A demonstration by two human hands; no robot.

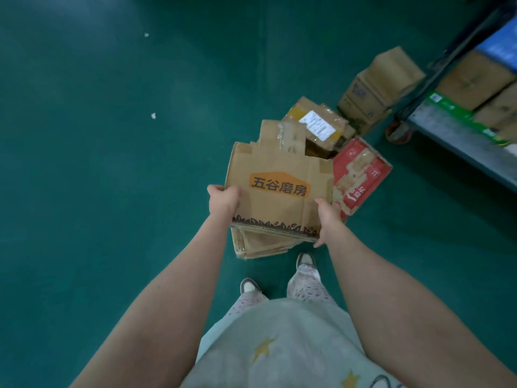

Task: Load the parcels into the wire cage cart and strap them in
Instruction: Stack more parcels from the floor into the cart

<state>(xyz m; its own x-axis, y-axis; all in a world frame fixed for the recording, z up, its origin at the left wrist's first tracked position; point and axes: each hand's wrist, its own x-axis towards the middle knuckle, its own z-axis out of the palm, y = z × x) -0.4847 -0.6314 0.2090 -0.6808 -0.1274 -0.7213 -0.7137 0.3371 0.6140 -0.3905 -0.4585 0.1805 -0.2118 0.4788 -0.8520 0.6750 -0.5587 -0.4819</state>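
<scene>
both hands are on a brown cardboard box point(279, 191) with an orange label and chinese print, held up off the floor about dead centre of the view. left hand point(223, 200) is curled round the box's 9 o'clock edge, right hand point(328, 219) is wrapped round the corner at 4 o'clock with the thumb down by the bottom edge, so it's a proper two-handed grip, fingers closed on the cardboard. the top flaps of the box stand open and ragged. under it, at 6 o'clock, some flattened cardboard point(260, 245) lies on the green floor point(84, 163). a red carton point(361, 175) lies tilted just beside the box at 3 o'clock, and a parcel with a white label point(316, 121) sits behind at 12 to 1 o'clock. further out at 1 o'clock there's a stack of brown cartons point(375, 88), right next to a red caster wheel point(398, 131). the cart point(447, 127) runs along the 2 o'clock side with several boxes point(472, 79) already on its grey deck; its frame is too blurred to say much, looks like dark uprights. two paper scraps point(153, 115) lie on the floor off at 10 o'clock.
</scene>
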